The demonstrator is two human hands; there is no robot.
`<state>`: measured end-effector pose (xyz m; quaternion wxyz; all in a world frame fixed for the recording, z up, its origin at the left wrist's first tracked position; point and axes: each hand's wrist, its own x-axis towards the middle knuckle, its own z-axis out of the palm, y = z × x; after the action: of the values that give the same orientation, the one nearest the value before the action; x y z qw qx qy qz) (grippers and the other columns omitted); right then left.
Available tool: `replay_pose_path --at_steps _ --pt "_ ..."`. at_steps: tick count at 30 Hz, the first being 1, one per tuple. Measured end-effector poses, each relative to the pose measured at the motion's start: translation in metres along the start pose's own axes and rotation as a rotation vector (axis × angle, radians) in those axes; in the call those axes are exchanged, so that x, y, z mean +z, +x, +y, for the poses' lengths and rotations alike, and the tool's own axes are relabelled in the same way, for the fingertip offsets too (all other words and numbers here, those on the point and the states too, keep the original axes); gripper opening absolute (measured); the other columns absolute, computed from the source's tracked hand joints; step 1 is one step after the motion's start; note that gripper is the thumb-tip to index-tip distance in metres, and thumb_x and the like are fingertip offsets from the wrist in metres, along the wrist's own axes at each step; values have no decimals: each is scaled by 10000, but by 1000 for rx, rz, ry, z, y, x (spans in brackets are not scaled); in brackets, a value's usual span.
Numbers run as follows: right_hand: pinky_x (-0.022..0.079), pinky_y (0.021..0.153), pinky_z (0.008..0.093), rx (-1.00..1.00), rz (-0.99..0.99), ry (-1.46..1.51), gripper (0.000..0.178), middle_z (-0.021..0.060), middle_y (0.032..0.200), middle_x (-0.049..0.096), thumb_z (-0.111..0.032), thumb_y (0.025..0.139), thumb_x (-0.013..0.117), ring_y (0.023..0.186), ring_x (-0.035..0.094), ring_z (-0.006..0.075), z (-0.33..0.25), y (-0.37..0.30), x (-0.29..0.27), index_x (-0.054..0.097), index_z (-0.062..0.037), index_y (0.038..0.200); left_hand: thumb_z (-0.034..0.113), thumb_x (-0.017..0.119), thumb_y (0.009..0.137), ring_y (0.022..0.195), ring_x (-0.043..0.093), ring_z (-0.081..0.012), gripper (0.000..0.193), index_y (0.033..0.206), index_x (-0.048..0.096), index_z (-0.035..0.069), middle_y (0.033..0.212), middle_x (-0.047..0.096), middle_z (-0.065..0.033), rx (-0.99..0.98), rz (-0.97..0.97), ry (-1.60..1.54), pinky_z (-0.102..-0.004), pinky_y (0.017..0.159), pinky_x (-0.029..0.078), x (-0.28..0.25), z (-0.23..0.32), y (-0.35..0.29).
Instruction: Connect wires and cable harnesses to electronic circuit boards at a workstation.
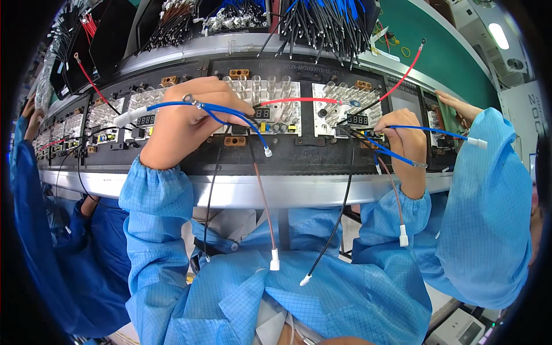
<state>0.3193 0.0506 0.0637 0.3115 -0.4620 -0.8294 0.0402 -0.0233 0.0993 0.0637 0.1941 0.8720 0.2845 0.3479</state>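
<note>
My left hand [187, 121] is closed in a pinch over the left circuit board [294, 95]. Blue wires [227, 108] with ring terminals and white plug ends pass through its fingers. At the right circuit board [317, 95], my right hand [407, 144] has its thumb and fingers closed on other blue wires [425, 129], whose far end bears a white connector [477, 142]. Both white boards carry clear cylinders and a small digit display. From the left board a red wire [299, 100] reaches toward the right one. The pinched wire ends are hidden.
Black fixture plates [299, 155] sit along a metal rail [259, 192]. Brown wires [263, 198] and black wires [345, 213] hang over it toward me. Bundles of black and blue wires [328, 29] lie beyond. Co-workers' blue sleeves [483, 207] flank me.
</note>
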Motion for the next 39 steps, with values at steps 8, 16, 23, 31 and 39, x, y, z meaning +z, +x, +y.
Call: replay_pose_path --at_steps 8,16,23,31,39 --pt "401 677 362 -38 28 -10 159 91 741 611 -137 885 548 702 561 274 2 -3 1 574 -35 767 11 703 706 760 638 -261 179 882 700 46 821 670 -82 4 -30 34 -339 645 498 -5 0 -2" --pt "405 681 361 15 39 6 141 89 742 612 -119 877 560 704 561 265 1 -4 3 592 -20 781 -80 640 699 818 641 -283 240 908 691 26 865 673 -115 11 -31 127 -345 694 495 -8 -1 -5" --pt "413 669 347 81 51 36 46 86 728 611 -42 829 583 703 564 262 -2 0 5 603 -15 797 -94 630 704 838 666 -288 259 907 702 50 920 690 -92 -36 7 134 -349 735 537 -10 -5 -7" --pt "425 670 338 130 51 88 43 93 744 613 26 792 596 723 576 258 4 -8 10 611 -10 810 -61 573 807 786 619 -311 189 957 651 24 880 643 -140 -250 277 175 -341 689 492 -11 -11 6" --pt "455 719 308 236 50 197 246 122 868 602 46 798 596 774 590 225 -3 -24 3 632 -14 1034 55 614 801 980 613 -359 339 1139 623 89 1009 650 -172 -236 130 645 -434 861 491 -2 -53 37"
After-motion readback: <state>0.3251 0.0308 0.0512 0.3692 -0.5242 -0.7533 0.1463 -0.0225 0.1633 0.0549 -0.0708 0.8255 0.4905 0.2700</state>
